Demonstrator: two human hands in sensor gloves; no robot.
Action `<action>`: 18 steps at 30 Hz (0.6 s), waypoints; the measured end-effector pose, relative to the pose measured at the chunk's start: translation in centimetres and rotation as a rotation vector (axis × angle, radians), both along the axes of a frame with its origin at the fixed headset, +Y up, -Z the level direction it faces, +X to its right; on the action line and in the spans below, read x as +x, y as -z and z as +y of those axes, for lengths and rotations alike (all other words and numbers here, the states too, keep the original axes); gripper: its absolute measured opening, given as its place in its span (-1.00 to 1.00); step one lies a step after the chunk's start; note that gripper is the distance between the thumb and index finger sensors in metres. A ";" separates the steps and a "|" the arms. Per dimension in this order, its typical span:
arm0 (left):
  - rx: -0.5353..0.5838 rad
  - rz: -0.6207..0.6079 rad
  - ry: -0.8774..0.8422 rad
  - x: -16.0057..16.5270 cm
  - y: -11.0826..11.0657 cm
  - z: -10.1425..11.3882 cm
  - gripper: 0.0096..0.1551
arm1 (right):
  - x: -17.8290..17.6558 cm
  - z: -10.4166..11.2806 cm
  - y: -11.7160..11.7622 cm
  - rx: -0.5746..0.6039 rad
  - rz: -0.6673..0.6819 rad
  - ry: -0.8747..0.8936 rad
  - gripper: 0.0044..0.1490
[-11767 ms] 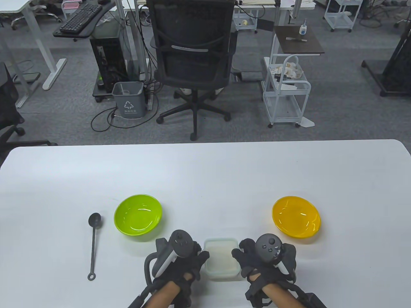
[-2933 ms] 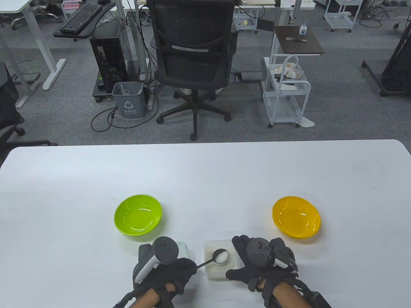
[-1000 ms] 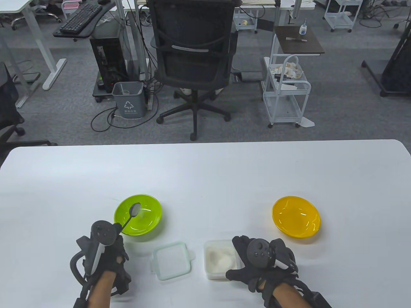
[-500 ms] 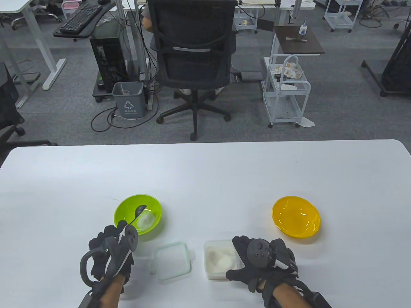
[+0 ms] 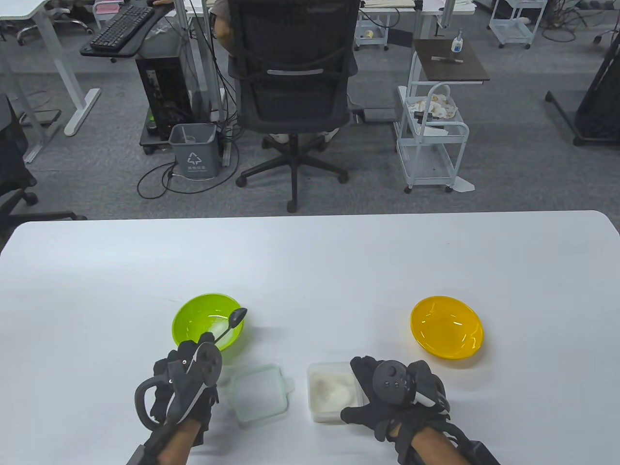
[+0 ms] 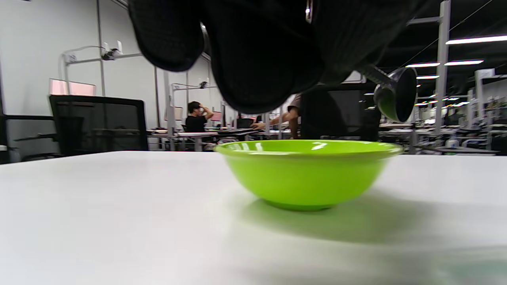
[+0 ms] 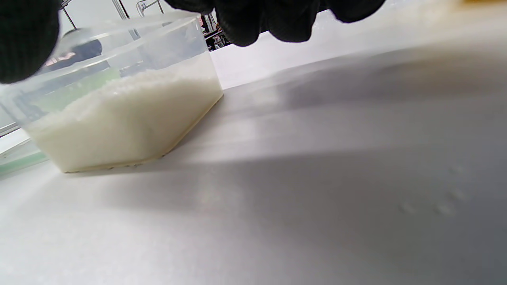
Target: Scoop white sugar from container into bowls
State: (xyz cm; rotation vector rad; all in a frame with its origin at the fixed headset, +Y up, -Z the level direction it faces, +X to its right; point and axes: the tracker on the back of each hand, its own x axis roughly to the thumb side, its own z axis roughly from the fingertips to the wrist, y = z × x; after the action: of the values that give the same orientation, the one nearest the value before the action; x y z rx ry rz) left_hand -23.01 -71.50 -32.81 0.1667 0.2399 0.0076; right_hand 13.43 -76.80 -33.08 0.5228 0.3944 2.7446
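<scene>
The left hand is holding the black spoon by its handle, and the spoon's empty cup is hanging over the right rim of the green bowl, which is holding a little white sugar. The right hand is gripping the right side of the open tub, which is full of sugar and sitting on the table. The lid is lying flat just left of the tub, and the yellow bowl is sitting off to the right.

Clear square plastic container of white sugar, open, near centre. Round green plastic bowl far-left, sugared; orange plastic bowl far-right. Black long-handled scoop tilted above green rim.
</scene>
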 end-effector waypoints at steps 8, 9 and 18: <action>-0.006 -0.228 -0.029 4.3 -2.0 0.5 -0.47 | 0.0 0.0 0.0 -0.002 -0.001 0.004 0.29; -0.003 -0.257 -0.026 4.9 -2.3 0.6 -0.47 | 0.0 0.0 0.0 -0.002 -0.002 0.004 0.29; 0.018 -0.447 0.057 8.9 -4.7 0.5 -0.51 | 0.0 0.0 0.0 -0.004 -0.003 0.006 0.29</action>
State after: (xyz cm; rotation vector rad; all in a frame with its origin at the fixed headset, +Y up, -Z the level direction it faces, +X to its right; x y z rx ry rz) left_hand -14.14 -71.02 -28.07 0.1852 -0.2106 -0.0094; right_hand 13.42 -76.84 -33.12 0.5179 0.3971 2.7379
